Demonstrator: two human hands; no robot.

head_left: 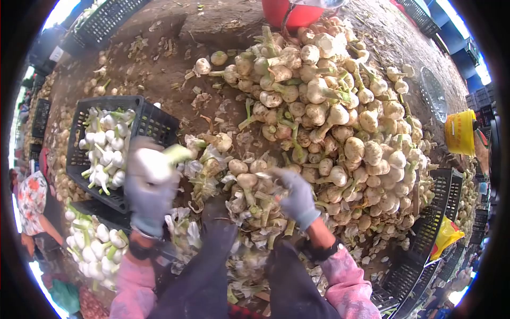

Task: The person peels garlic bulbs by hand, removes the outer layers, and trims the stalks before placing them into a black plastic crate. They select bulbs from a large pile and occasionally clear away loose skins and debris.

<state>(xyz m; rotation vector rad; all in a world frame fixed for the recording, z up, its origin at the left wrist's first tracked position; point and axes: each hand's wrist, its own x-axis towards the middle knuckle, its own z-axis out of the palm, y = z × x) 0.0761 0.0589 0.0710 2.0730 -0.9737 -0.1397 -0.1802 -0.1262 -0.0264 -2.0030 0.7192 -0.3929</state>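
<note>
My left hand (151, 199), gloved in grey and blurred by motion, grips a clean white garlic bulb (153, 164) with a short green stem. It is beside the black crate (137, 119), which contains peeled white garlic bulbs (106, 143). My right hand (298, 198), also in a grey glove, is at the near edge of a big heap of unpeeled garlic (340, 127). Its fingers are bent and closed; a pale sliver and a reddish spot show near the fingertips, but what they belong to is unclear. Loose garlic skins (255, 242) lie between my legs.
More white garlic (95, 244) fills a second spot at lower left. A red bucket (292, 13) stands behind the heap, a yellow bucket (460, 132) to the right. Black crates (425, 234) stand at right. A person in a flowered shirt (31, 204) is at far left.
</note>
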